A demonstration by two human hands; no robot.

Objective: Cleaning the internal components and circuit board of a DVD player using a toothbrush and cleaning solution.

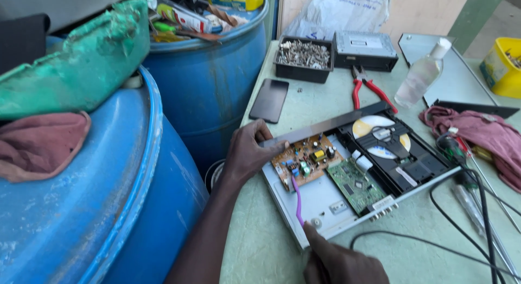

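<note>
An opened disc player [325, 202] lies on the pale green table [260, 246], its cover off. Inside are a brown circuit board [306, 159], a green circuit board [355, 183] and a black disc tray [401, 153] with a disc. My left hand [247, 151] grips the player's left front corner by the black front panel. My right hand [339, 262], at the bottom edge, holds a purple toothbrush [297, 200] whose head rests on the brown board.
Two blue barrels [206, 83] stand left of the table. On the table: a dark phone [269, 99], black tray of screws [304, 56], red pliers [366, 88], clear bottle [420, 75], maroon cloth [480, 134], screwdrivers and black cables [477, 208] on the right.
</note>
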